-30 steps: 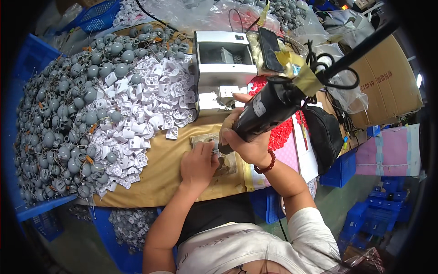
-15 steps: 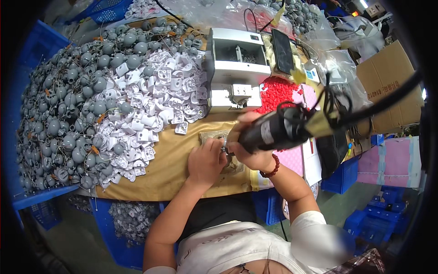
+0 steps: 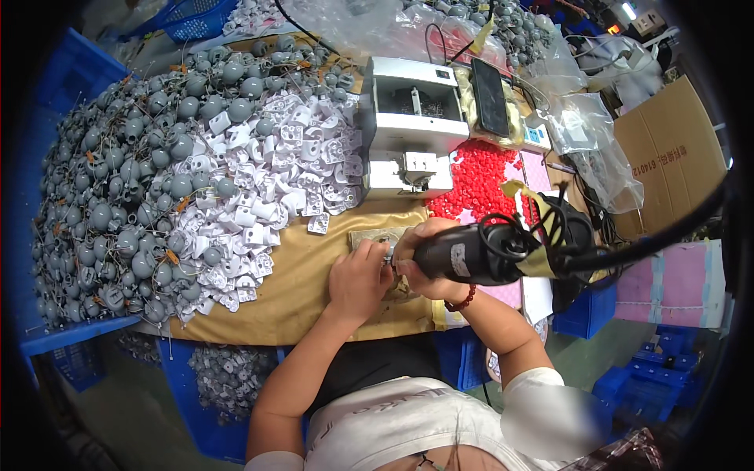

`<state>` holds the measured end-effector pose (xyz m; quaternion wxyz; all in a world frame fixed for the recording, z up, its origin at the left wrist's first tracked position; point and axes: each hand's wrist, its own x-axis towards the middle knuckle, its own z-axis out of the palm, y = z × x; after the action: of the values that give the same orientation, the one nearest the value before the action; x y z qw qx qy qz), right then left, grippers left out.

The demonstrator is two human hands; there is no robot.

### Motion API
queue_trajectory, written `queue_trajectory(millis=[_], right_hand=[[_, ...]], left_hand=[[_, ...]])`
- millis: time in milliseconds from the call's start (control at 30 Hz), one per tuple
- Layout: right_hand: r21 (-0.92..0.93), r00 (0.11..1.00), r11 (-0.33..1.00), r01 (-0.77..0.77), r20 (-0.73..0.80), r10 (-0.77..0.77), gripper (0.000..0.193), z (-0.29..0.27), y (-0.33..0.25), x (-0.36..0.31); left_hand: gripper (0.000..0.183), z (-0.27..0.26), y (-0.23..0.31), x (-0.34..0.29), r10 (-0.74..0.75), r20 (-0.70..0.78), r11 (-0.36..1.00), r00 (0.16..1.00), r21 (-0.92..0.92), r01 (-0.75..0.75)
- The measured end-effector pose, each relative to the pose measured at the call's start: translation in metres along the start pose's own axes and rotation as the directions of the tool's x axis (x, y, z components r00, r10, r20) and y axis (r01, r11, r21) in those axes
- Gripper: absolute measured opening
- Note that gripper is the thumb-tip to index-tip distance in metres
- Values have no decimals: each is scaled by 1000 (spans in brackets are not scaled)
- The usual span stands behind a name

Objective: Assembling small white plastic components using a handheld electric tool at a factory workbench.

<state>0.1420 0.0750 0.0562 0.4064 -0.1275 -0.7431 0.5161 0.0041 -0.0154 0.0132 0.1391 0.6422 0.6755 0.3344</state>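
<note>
My right hand (image 3: 428,271) is wrapped round a black electric screwdriver (image 3: 459,257), whose body lies almost level and points left. A thick black cord trails from it to the right. Just left of it, my left hand (image 3: 357,279) pinches a small grey part (image 3: 389,250); the fingers cover most of it. Both hands meet over a flat pale board (image 3: 364,235) on the tan table cover. The screwdriver's tip is hidden by my right hand.
A heap of grey domed parts (image 3: 102,216) with wires and white plastic pieces (image 3: 239,235) fills the left. Ahead stand a white screw feeder (image 3: 416,125), red small parts (image 3: 483,177) and a phone (image 3: 488,94). A cardboard box (image 3: 667,157) is at the right.
The screwdriver in my right hand has swung down toward me and lies more level. My left hand keeps its pinch in nearly the same place. The whole view has shifted slightly.
</note>
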Motion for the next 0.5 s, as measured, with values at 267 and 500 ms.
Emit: queue_trajectory(millis=[267, 500], right_hand=[[135, 844, 939, -317, -413, 344, 29, -31, -25, 33], [-105, 660, 913, -395, -724, 202, 43, -152, 58, 10]], left_hand=[[37, 0, 0, 0, -55, 52, 998, 997, 7, 55], [38, 7, 5, 1, -32, 4, 999, 999, 4, 32]])
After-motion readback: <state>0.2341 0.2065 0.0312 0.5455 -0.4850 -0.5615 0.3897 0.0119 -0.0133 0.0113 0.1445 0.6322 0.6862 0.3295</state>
